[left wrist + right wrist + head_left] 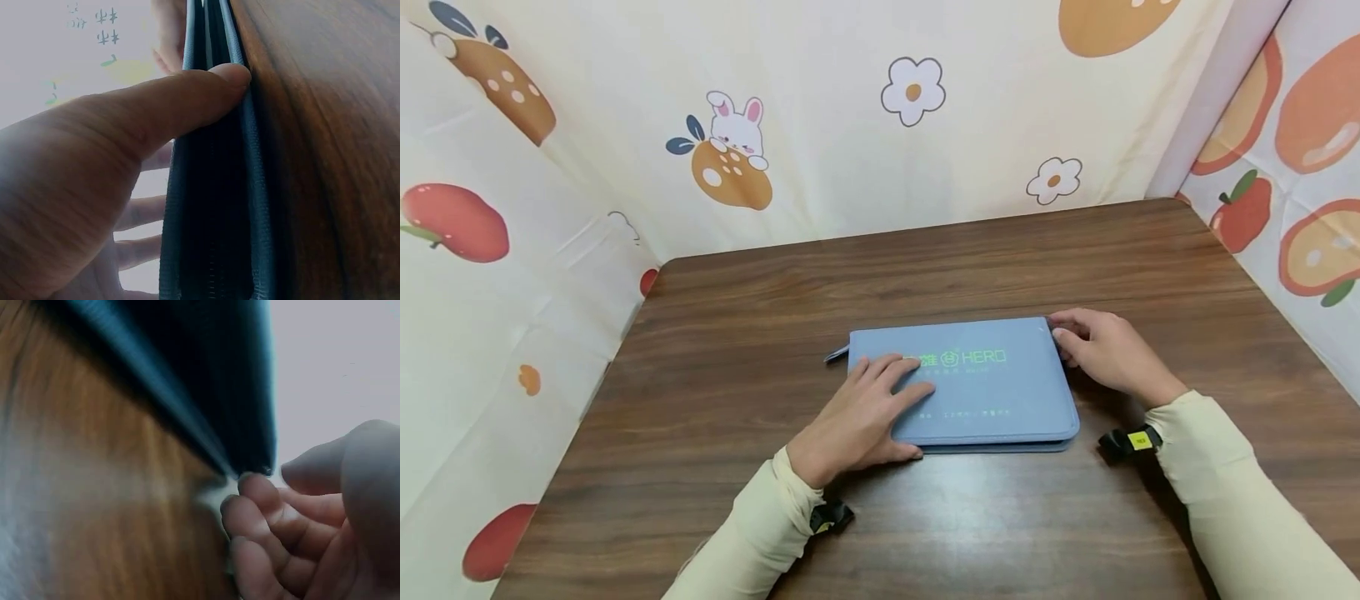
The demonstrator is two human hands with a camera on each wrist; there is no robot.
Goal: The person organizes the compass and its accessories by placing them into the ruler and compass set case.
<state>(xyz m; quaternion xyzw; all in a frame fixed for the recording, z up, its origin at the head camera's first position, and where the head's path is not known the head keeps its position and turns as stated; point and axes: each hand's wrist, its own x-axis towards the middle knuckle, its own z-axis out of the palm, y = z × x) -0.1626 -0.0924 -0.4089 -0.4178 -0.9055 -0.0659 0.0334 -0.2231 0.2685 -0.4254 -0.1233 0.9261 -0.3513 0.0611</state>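
Note:
A flat blue zip case (970, 392) with green "HERO" lettering lies on the table. Its front edge gapes, and the left wrist view shows the dark opening (212, 206) between two toothed edges. My left hand (861, 408) rests spread on the cover's left part. Its thumb (156, 103) reaches across the gap to the lower edge. At the far right corner my right hand (1101, 346) has curled fingers (256, 519) at the zipper, where both edges of the case (269, 381) come together. The zipper pull itself is hidden by these fingers.
The brown wooden table (737, 333) carries the case. A short zipper tail (837, 354) sticks out at the case's far left. Printed fabric (835, 125) hangs behind and at both sides. Each wrist wears a black strap (1123, 442).

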